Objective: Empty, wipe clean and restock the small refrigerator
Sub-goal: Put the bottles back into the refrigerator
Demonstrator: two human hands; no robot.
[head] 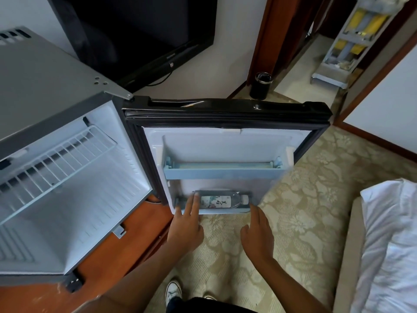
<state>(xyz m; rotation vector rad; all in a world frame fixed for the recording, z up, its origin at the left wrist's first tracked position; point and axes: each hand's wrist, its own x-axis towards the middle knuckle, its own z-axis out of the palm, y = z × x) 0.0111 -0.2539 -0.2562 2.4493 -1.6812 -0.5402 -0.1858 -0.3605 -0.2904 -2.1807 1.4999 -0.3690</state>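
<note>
Lying in the lower door shelf (212, 211), one bottle (222, 201).

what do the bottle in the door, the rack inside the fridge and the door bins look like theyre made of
Bottle: clear plastic, probably; see-through body, white cap, printed paper-like label.
Rack: looks like white-coated metal wire; thin parallel rods.
Door bins: pale, matte moulded plastic by their look.

Glossy black door (225, 107); clear plastic bottle (222, 201); wire shelf (56, 163).
</note>
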